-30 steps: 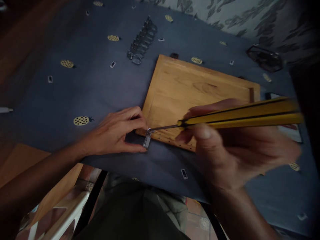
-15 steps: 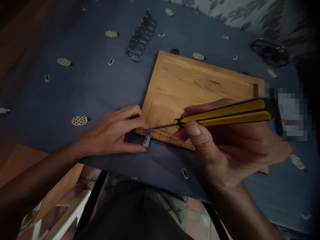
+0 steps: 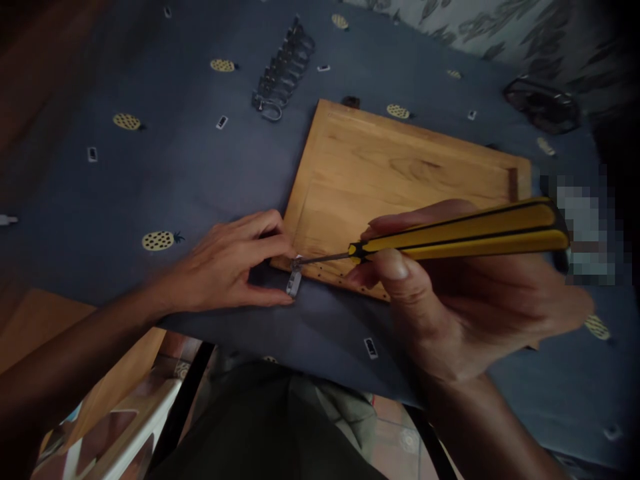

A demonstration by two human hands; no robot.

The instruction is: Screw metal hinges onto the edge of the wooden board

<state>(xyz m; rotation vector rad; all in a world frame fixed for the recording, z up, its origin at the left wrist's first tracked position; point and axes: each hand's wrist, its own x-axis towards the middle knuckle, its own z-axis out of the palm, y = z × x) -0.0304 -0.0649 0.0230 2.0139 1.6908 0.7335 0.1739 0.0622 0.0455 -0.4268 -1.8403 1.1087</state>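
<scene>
My right hand (image 3: 450,293) is closed round a screwdriver (image 3: 470,230) with a yellow and black handle. Its thin shaft points left, and the tip meets a small metal fitting (image 3: 294,283) at the near left corner of a wooden board (image 3: 370,173). Thumb and fingers of my left hand (image 3: 235,260) pinch the fitting from either side and steady it at the board's edge. Small dark holes run along the board's near edge, partly covered by my right hand. Where the tip seats in the fitting is too small to make out.
Several metal fittings with loops (image 3: 283,70) stand in a row on the blue pineapple-print tablecloth (image 3: 200,173) beyond the board. A dark, shiny container (image 3: 543,107) lies at the far right. A white-tipped object (image 3: 7,220) sits at the left edge.
The screwdriver handle's end has shifted right, and my right hand has moved slightly right with it. The tip stays at the fitting, and my left hand holds its place.
</scene>
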